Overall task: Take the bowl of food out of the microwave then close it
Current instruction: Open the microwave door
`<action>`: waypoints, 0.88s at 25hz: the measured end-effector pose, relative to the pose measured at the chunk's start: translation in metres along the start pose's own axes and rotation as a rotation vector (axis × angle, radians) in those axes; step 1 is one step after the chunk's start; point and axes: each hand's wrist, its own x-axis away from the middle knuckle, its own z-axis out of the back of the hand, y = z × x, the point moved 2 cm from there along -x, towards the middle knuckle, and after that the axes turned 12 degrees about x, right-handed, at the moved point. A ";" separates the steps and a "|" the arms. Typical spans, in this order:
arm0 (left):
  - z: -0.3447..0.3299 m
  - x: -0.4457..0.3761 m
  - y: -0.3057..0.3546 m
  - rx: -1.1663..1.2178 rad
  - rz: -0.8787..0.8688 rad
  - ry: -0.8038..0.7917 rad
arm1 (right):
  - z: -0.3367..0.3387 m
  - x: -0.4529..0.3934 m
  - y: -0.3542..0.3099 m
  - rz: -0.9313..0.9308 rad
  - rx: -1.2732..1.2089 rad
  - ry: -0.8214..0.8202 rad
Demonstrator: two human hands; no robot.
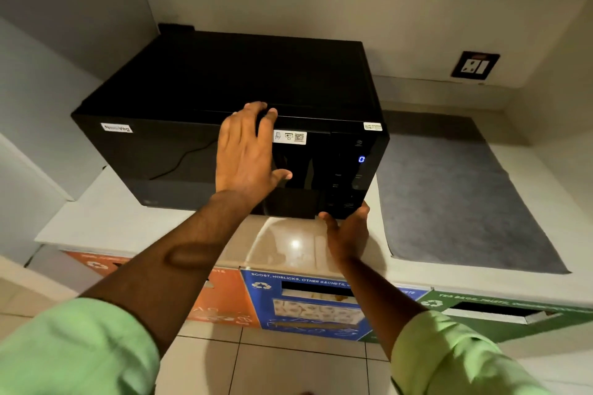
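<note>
- Two bare hands in my view, both on the black microwave (224, 112), which sits on a pale counter (106, 221) with its door shut.
- Left hand (247, 157) — laid flat against the upper door, fingers (268, 122) spread open and curled over the top front edge; it grips nothing.
- Right hand (348, 228) — palm up at the lower right corner of the microwave, below the control panel; fingers open and touching the bottom edge, holding nothing.
- Bowl of food: I cannot see it; the door glass is dark and shows nothing inside.
- Display (361, 159) — a blue "0" lit on the control panel, right of the door.
- Stickers: one white label (116, 128) on the upper left of the front, another (289, 137) just beside my left fingertips.
- Grey mat (455, 199) on the counter, right of the microwave.
- Wall socket (475, 65) on the back wall, above the mat.
- Recycling bins under the counter: orange (224, 295), blue (308, 305), green (500, 314), side by side.
- Green sleeves (73, 349) on both forearms, pushed back from the wrists.
</note>
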 end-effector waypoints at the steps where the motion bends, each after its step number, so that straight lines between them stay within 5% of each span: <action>1: 0.001 0.002 0.000 -0.005 0.000 -0.008 | -0.002 0.000 -0.001 -0.028 0.003 0.015; 11: 0.010 0.016 0.005 -0.021 0.003 -0.038 | 0.030 0.001 -0.018 -0.007 0.012 -0.140; 18: 0.028 0.034 0.008 -0.021 0.001 -0.073 | 0.092 0.006 -0.083 0.281 0.074 0.209; 22: 0.049 0.056 0.010 -0.033 -0.013 -0.112 | 0.116 0.007 -0.121 0.448 0.351 0.273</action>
